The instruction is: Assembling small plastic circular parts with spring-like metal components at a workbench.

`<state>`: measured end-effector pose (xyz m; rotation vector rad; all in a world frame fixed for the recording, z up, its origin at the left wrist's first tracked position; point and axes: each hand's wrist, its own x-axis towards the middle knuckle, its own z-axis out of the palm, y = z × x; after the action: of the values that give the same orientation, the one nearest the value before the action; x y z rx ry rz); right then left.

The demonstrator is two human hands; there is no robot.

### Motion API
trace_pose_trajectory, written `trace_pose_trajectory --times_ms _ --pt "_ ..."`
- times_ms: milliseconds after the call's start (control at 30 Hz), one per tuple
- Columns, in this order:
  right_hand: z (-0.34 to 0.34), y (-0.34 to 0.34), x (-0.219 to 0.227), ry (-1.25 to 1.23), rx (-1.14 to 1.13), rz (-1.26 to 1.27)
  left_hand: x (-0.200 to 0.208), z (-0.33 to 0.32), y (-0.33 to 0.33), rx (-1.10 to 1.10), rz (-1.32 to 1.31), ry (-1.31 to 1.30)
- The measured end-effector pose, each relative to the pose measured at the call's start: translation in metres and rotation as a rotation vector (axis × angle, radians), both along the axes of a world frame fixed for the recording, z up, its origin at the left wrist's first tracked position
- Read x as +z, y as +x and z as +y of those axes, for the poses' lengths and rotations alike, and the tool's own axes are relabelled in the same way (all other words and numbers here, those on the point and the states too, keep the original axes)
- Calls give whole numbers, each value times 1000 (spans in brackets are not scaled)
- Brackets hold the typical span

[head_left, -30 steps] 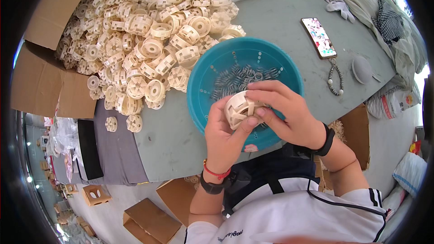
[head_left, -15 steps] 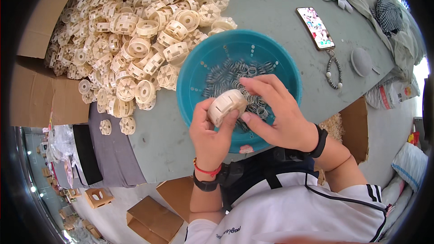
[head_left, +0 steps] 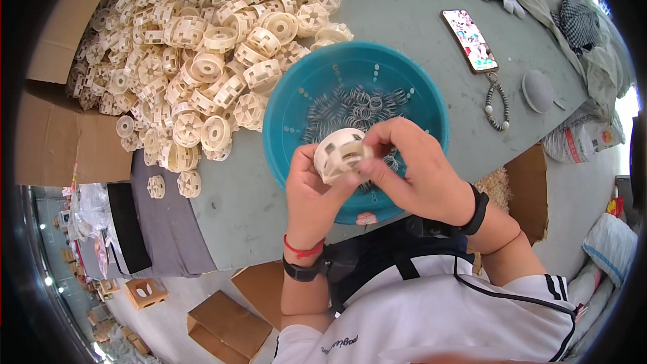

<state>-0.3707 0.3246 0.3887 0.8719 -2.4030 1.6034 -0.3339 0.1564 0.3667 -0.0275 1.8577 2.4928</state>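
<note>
The left hand (head_left: 310, 195) is clamped on a round, slotted cream plastic part (head_left: 333, 150): its thumb presses from the near side and its other fingers wrap the left side, so the part sits tilted between them. The thumb and index finger of the right hand (head_left: 426, 178) close in on the part's right side, one below and one above; blur there leaves it unclear whether they grip the part, something small, or only touch.

The held part is above a teal basin (head_left: 286, 111), which stands at the near edge of the table (head_left: 236, 212). Metal coil springs (head_left: 371, 101) lie in the basin, beyond the fingers and partly hidden by them. A large heap of similar cream parts (head_left: 202, 67) covers the table's far left, reaching close to the basin's rim. Two loose parts (head_left: 189, 184) lie by the left edge. Toward the right edge lie a lit phone (head_left: 470, 40), a beaded strap (head_left: 490, 98) and a grey oval object (head_left: 538, 91).
</note>
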Motion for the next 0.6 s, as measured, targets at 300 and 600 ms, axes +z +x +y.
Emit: trace_pose_trajectory --times_ms 300,600 --pt "-11 7 2 -155 -95 -342 -7 9 -4 122 87 -69" --pt "-11 -3 -9 -450 -12 -588 6 0 -6 -85 -246 495"
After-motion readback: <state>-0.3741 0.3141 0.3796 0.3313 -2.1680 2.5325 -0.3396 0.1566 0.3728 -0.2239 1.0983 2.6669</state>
